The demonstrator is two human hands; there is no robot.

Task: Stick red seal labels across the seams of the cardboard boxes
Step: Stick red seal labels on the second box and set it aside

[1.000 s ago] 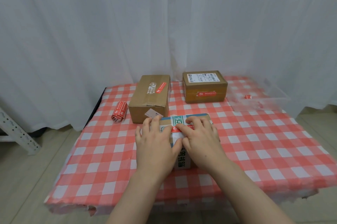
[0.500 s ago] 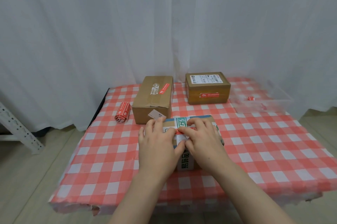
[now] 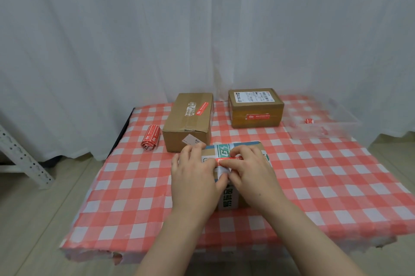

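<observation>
A small cardboard box [image 3: 226,200] with teal and white tape lies in front of me on the checked table. Both my hands lie on its top. My left hand [image 3: 194,174] rests flat with its fingers straight. The fingers of my right hand [image 3: 249,170] press a red seal label [image 3: 228,159] down across the box's taped seam. Behind stand two more boxes: a long brown box [image 3: 189,121] with a red label on top, and a squat box [image 3: 256,108] with a red label on its front. A roll of red labels [image 3: 150,137] lies at the left.
A clear plastic tray [image 3: 323,118] with bits of red label sits at the back right. The red-and-white checked tablecloth [image 3: 325,185] covers the table, whose front edge is near me. White curtains hang behind. A white metal rack leg [image 3: 20,154] stands at the far left.
The view has shifted slightly. My fingers have slid a little along the red label on the box top; both hands stay on the box.
</observation>
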